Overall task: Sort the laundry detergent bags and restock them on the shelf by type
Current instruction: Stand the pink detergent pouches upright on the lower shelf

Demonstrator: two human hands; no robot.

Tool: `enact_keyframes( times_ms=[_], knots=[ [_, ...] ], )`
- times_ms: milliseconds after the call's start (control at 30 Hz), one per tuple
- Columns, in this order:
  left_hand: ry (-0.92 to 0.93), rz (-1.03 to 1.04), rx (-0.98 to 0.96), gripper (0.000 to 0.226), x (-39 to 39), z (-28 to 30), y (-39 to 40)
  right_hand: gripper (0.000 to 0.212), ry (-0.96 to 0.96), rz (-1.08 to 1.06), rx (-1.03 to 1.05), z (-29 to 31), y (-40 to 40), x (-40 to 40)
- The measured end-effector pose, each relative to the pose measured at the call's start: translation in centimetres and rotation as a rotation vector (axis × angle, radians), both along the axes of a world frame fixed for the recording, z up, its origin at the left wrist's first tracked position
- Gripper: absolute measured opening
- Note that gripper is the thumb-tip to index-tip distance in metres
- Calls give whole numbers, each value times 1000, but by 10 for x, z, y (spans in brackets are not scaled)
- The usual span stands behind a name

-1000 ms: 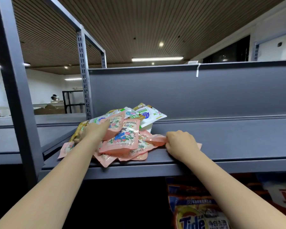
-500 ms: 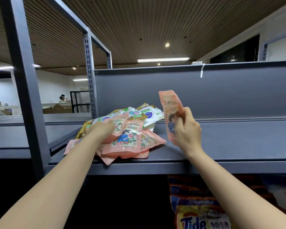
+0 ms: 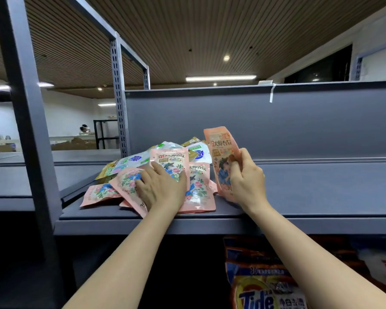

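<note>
At the left of the frame a grey upright post [image 3: 29, 121] rises past the shelf [image 3: 321, 188]. Just right of it, at centre left, a heap of detergent bags [image 3: 129, 175] lies flat on the shelf: pink floral ones in front, white-and-green ones behind. The left hand [image 3: 163, 188] rests on the heap with fingers spread and flat, pressing the pink bags down. Immediately right of the heap, the right hand [image 3: 246, 179] pinches one pink bag [image 3: 221, 157] by its lower half, held upright with its long axis near vertical, top edge leaning slightly left; its bottom seems to touch the shelf, though the hand hides that. The bare stretch of shelf lies to the right, nearer the right hand, so standing the bag there looks likely.
</note>
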State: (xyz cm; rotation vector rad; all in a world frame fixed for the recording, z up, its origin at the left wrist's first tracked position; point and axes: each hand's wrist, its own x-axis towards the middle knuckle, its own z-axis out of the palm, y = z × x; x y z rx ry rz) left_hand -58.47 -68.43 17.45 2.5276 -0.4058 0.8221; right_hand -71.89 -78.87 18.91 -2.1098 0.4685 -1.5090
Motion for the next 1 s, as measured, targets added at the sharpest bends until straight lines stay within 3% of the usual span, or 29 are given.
enact_keyframes(
  times_ms=[233, 333, 467, 533, 633, 833, 933, 1000],
  knots=[
    [-4, -94, 71, 85, -14, 3, -44, 7, 186, -136, -96, -1, -25, -21],
    [140, -185, -144, 72, -13, 13, -47, 6, 239, -137, -54, 1, -35, -31],
    [436, -338, -434, 31, -1, 33, -41, 11, 146, -14, 204, 7, -38, -37],
    [516, -430, -564, 29, 0, 35, -36, 20, 110, 20, 300, 9, -38, -40],
    [514, -515, -711, 42, -7, 35, -31, 27, 97, 20, 346, 10, -39, -44],
    [428, -669, -1024, 11, -23, 45, -16, 30, -32, 58, 391, 14, -32, -50],
    [385, -716, -1115, 8, -29, 47, -1, 23, -105, 4, 350, 12, -22, -52],
    [372, -759, -1190, 18, -35, 46, 11, 20, -159, -84, 302, 12, -14, -54]
  ],
)
